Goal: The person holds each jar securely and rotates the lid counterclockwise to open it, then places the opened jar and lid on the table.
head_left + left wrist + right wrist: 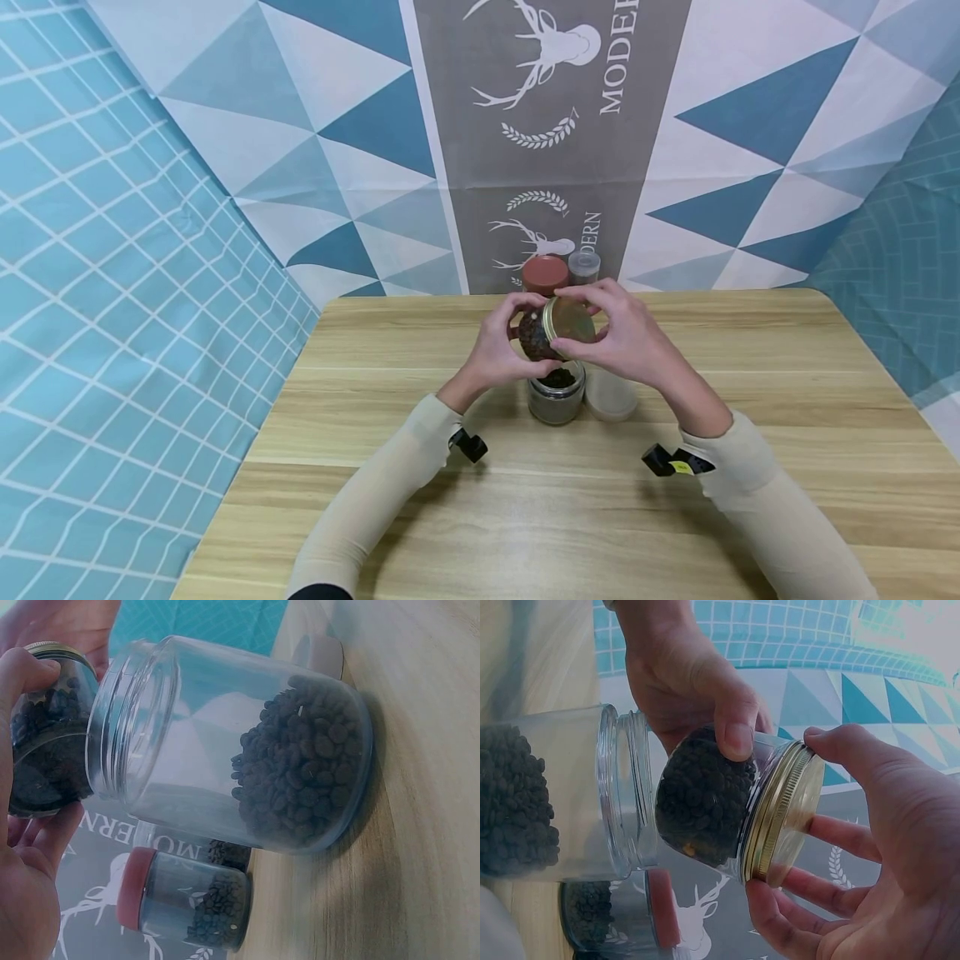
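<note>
Gold-lidded jar (553,329) in 2-handed grip — left hand (495,345) round glass (533,336), right hand (621,333) round lid (573,320)

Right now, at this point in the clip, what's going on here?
A person is holding a small jar of dark pieces tilted above a larger, open glass jar. The left hand grips the small jar's body, while the right hand holds its gold lid, which is on the jar; whether it is being turned, I can't tell. The open jar is partly filled with dark pieces. A pale round lid lies beside it, and a red-lidded jar stands behind.
</note>
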`<state>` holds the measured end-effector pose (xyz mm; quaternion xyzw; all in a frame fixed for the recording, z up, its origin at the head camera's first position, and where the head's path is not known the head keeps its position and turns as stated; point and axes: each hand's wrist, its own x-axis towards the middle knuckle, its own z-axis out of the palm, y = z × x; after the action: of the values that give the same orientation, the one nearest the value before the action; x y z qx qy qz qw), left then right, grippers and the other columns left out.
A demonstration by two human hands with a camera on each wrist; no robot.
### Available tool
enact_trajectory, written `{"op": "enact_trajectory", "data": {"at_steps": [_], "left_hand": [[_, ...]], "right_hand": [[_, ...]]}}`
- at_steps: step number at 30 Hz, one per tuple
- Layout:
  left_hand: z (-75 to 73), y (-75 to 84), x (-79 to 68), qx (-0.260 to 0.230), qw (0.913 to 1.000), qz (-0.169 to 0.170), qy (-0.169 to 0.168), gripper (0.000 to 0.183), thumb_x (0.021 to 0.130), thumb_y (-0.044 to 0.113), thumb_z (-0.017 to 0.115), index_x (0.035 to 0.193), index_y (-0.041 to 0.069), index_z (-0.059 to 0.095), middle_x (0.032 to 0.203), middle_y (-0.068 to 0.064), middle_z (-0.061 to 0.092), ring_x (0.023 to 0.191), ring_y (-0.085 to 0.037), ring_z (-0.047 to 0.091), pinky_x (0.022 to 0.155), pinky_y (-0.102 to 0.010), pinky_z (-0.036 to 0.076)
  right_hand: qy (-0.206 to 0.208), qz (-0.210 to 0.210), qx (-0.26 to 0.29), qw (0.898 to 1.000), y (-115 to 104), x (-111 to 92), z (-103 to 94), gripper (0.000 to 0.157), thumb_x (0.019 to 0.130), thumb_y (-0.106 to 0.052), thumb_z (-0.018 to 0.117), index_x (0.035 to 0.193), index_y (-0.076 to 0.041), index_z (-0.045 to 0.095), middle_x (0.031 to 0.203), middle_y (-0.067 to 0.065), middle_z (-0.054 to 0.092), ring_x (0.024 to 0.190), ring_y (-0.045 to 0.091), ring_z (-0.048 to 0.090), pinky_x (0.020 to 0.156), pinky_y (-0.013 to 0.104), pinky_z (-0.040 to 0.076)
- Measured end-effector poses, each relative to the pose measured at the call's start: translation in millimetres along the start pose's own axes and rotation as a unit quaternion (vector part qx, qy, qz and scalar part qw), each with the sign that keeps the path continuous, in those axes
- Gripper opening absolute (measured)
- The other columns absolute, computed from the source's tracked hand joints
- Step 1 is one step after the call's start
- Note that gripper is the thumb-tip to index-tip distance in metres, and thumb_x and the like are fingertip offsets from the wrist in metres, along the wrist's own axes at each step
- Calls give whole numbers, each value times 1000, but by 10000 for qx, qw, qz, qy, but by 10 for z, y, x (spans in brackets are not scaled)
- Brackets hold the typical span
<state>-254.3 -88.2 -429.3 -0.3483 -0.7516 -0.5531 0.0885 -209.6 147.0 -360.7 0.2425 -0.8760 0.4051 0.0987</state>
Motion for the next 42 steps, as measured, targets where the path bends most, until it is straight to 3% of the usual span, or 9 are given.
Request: {"op": "enact_trajectory", "data": {"at_steps": [6, 15, 23, 30, 42], "left_hand": [[0, -6, -7, 1, 10000, -17, 16, 83, 73, 1, 98, 145, 0, 56, 148, -21, 63, 138, -37, 65, 97, -24, 65], [-5, -7, -6, 19, 10000, 16, 0, 85, 73, 2, 99, 146, 0, 56, 148, -21, 63, 139, -38, 65, 98, -27, 67], [-10, -21, -15, 22, 10000, 1, -33, 84, 73, 2, 98, 145, 0, 56, 147, -20, 63, 139, -38, 65, 98, -24, 66], [-11, -34, -4, 28, 10000, 47, -22, 84, 72, 2, 98, 145, -1, 56, 147, -21, 64, 134, -35, 66, 96, -18, 63], [-19, -25, -7, -24, 10000, -11, -55, 84, 74, 1, 98, 146, 0, 56, 148, -21, 63, 135, -35, 66, 99, -24, 65]], "right_hand": [[-108, -167, 139, 9997, 15, -15, 5, 63, 92, -20, 93, 151, -11, 70, 133, 21, 63, 119, 37, 69, 85, 48, 72], [-10, -930, -141, 9956, 66, -26, 24, 65, 87, -12, 90, 150, -12, 71, 147, 15, 67, 128, 34, 66, 91, 51, 61], [-149, -1279, -214, 9914, 92, -34, 7, 66, 82, -7, 87, 146, -10, 73, 156, 17, 65, 145, 43, 60, 116, 68, 52], [-355, -1548, -224, 9870, 95, -44, -20, 69, 79, 1, 85, 146, -10, 73, 161, 19, 63, 149, 45, 58, 118, 69, 52], [-420, -1660, -207, 9850, 106, -49, -43, 73, 81, 1, 88, 151, -13, 69, 165, 19, 57, 151, 45, 54, 116, 68, 54]]}}
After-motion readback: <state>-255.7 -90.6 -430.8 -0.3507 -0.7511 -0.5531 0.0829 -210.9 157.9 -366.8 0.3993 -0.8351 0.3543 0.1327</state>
